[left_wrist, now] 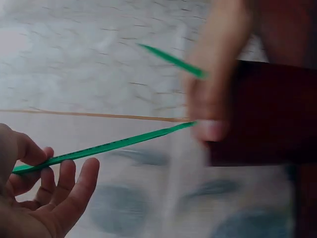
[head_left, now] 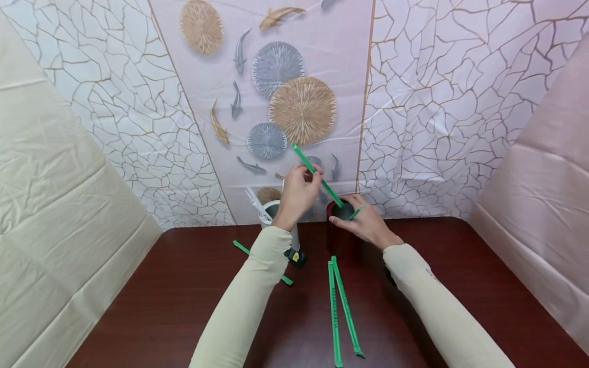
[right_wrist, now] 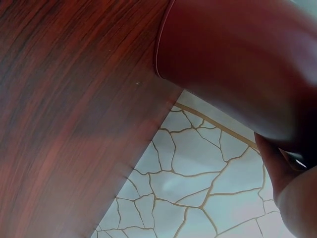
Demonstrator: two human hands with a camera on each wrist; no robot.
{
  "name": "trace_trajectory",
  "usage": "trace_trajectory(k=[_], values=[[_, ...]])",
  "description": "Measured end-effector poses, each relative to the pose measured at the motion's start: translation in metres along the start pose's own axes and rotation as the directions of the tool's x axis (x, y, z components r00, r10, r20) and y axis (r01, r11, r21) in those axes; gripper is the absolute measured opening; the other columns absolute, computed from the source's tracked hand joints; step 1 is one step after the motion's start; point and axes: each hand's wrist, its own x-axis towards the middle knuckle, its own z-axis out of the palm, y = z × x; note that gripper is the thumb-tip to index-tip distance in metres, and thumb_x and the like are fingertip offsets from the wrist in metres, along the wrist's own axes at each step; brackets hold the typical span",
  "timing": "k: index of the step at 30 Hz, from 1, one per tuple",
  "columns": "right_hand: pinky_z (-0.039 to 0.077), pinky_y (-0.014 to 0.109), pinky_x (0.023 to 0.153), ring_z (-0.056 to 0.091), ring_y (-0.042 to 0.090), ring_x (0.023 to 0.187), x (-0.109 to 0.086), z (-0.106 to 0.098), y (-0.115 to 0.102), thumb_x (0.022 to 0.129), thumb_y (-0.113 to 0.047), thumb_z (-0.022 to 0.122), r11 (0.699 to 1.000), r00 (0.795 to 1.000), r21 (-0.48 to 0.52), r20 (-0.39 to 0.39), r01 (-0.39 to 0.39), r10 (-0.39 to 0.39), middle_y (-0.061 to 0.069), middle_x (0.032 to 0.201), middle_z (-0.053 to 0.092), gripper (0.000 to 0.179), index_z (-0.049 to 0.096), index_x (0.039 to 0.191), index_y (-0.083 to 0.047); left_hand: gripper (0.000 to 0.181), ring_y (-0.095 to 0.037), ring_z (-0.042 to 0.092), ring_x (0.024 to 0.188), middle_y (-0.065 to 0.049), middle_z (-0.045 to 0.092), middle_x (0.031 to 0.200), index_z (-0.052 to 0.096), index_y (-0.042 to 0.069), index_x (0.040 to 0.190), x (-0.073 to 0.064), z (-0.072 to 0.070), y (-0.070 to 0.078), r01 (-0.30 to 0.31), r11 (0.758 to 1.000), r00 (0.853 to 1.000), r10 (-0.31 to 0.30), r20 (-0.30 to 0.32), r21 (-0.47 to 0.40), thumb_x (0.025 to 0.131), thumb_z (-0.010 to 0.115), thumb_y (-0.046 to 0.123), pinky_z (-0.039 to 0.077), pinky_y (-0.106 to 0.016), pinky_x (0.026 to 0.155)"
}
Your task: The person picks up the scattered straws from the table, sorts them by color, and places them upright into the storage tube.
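My left hand (head_left: 299,197) pinches a slim green wrapped stick, like a paper-sleeved straw (head_left: 304,159), between thumb and fingers. It slants down to the right, its lower end at the mouth of a dark red cylinder-shaped holder (head_left: 337,240). Around that holder's rim curls my right hand (head_left: 368,222), thumb on the near side. A second green straw (head_left: 357,212) sticks out of the holder beside the thumb. In the left wrist view the held straw (left_wrist: 119,144) runs toward the right hand (left_wrist: 213,99), which looks blurred. The right wrist view shows the holder's smooth wall (right_wrist: 233,59).
Two green straws (head_left: 335,317) lie on the dark wood table (head_left: 437,271) in front of the holder. Another green straw (head_left: 241,247) lies at the left, partly under the left forearm. A white container (head_left: 264,221) with white wrapped sticks (head_left: 254,201) stands behind the left wrist. Patterned cloth hangs behind.
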Motion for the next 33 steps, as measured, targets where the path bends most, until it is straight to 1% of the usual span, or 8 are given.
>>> trace_trajectory(k=[6,11,18,22,24,26,31,33], values=[[0.048,0.064,0.099,0.056,0.039,0.130,0.001,0.002,0.000,0.093,-0.056,0.076,1.000,0.999,-0.010,-0.024,0.028,-0.028,0.017,0.153,0.049,0.076,0.056,0.149,-0.008,0.015,-0.019,0.071,0.081,-0.008,0.076,0.097,0.077,0.006,0.106,-0.012,0.022,-0.034,0.080,0.988,0.993,-0.091,0.080,0.129,0.101,0.064,0.012,0.054,-0.028,0.067],[0.045,0.067,0.105,0.050,0.041,0.139,0.001,0.002,0.001,0.094,-0.055,0.075,1.000,0.999,-0.008,-0.026,0.029,-0.029,0.017,0.156,0.048,0.076,0.055,0.151,-0.009,0.018,-0.014,0.063,0.059,-0.005,0.072,0.075,0.074,0.005,0.094,-0.019,0.029,-0.050,0.152,0.965,0.965,-0.191,0.178,0.212,0.103,0.064,0.017,0.047,-0.026,0.056],[0.046,0.064,0.104,0.051,0.039,0.137,0.000,0.003,0.001,0.093,-0.054,0.076,1.000,1.000,-0.007,-0.023,0.017,-0.017,0.015,0.153,0.049,0.074,0.056,0.150,-0.011,0.028,-0.022,0.075,0.067,-0.008,0.073,0.087,0.078,0.007,0.110,-0.028,0.017,-0.056,0.269,0.937,0.883,-0.332,0.332,0.223,0.107,0.062,0.030,0.054,-0.028,0.060],[0.048,0.062,0.101,0.054,0.039,0.133,0.000,0.007,-0.001,0.093,-0.057,0.075,1.000,1.000,0.004,-0.004,0.015,-0.015,0.015,0.151,0.050,0.077,0.055,0.151,-0.010,0.033,-0.026,0.077,0.075,-0.014,0.074,0.094,0.075,0.003,0.117,-0.038,-0.009,-0.055,0.345,0.917,0.823,-0.399,0.405,0.202,0.108,0.062,0.032,0.060,-0.030,0.065],[0.049,0.063,0.100,0.055,0.041,0.132,0.000,0.007,-0.002,0.093,-0.058,0.075,1.000,1.000,0.006,0.005,0.016,-0.016,0.016,0.152,0.049,0.078,0.054,0.151,-0.010,0.033,-0.025,0.076,0.076,-0.015,0.074,0.094,0.074,0.001,0.118,-0.042,-0.027,-0.052,0.369,0.912,0.807,-0.410,0.425,0.178,0.107,0.063,0.030,0.061,-0.031,0.066],[0.049,0.064,0.101,0.055,0.042,0.133,0.001,0.006,-0.002,0.094,-0.058,0.074,1.000,1.000,0.000,0.010,0.015,-0.015,0.016,0.154,0.048,0.078,0.053,0.152,-0.010,0.033,-0.021,0.074,0.074,-0.017,0.075,0.094,0.073,-0.003,0.119,-0.046,-0.047,-0.048,0.378,0.913,0.808,-0.405,0.427,0.151,0.108,0.063,0.027,0.062,-0.032,0.066],[0.048,0.065,0.101,0.053,0.043,0.135,0.002,0.000,0.001,0.094,-0.058,0.074,1.000,1.000,0.005,0.014,0.010,-0.010,0.016,0.157,0.045,0.079,0.053,0.152,-0.010,0.033,-0.013,0.069,0.068,-0.020,0.072,0.094,0.070,-0.010,0.117,-0.051,-0.103,-0.044,0.373,0.920,0.854,-0.391,0.343,0.120,0.110,0.057,0.020,0.062,-0.032,0.064],[0.048,0.065,0.101,0.052,0.043,0.136,0.001,0.000,0.003,0.094,-0.058,0.074,1.000,1.000,0.008,0.013,0.011,-0.011,0.016,0.157,0.045,0.079,0.053,0.152,-0.009,0.033,-0.012,0.069,0.067,-0.019,0.072,0.091,0.068,-0.012,0.117,-0.053,-0.123,-0.051,0.394,0.912,0.860,-0.411,0.302,0.118,0.110,0.056,0.018,0.063,-0.034,0.065]])
